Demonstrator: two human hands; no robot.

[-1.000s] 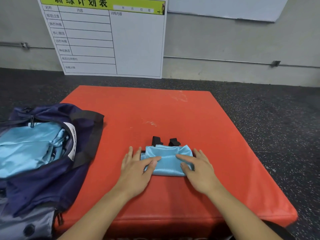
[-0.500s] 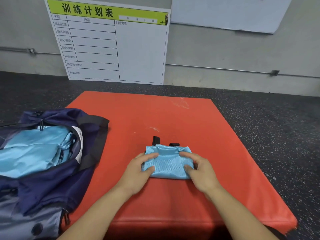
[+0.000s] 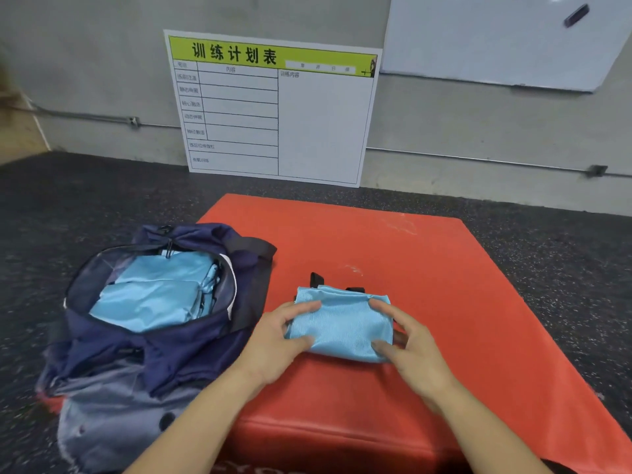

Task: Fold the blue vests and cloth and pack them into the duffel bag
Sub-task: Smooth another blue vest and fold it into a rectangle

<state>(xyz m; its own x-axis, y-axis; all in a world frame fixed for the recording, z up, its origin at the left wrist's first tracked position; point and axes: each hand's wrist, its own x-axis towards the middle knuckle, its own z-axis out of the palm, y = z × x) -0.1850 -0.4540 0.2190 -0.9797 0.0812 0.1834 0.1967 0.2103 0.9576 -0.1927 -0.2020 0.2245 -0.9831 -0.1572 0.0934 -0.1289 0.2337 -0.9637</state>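
A folded light-blue vest [image 3: 342,323] with black buckle ends at its far edge lies on the red mat [image 3: 427,268]. My left hand [image 3: 280,336] grips its left side, thumb and fingers curled round the edge. My right hand [image 3: 407,343] grips its right side the same way. The navy duffel bag [image 3: 143,357] lies open at the mat's left edge. Inside it are folded light-blue pieces [image 3: 154,295].
A white training-plan board [image 3: 273,107] leans against the grey wall beyond the mat. A whiteboard [image 3: 496,39] hangs at upper right. Dark speckled floor [image 3: 564,254] surrounds the mat on the far, left and right sides.
My hands went from lying flat on the vest to curling round its two sides. The view has turned left, so the bag shows more fully.
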